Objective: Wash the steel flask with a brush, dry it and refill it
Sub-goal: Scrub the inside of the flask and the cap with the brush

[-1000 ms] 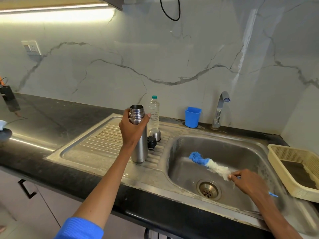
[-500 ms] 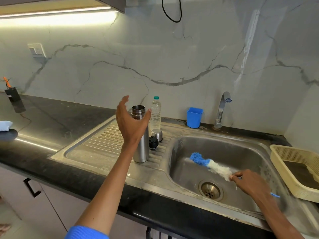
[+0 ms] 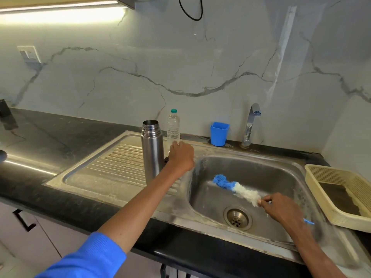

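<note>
Brushed steel flask (image 3: 152,151), fluffy-bristled brush (image 3: 236,187), glossy marble wall (image 3: 180,67).

Tall cylindrical steel flask (image 3: 152,151) upright, uncapped, just left of left hand (image 3: 180,156); fluffy blue-and-white bottle brush (image 3: 236,187) gripped by right hand (image 3: 281,209).

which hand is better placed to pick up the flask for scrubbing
Left. The left hand is on the drainboard right beside the upright, open flask, over the small cap parts. The right hand already grips the brush down in the sink basin.
</note>
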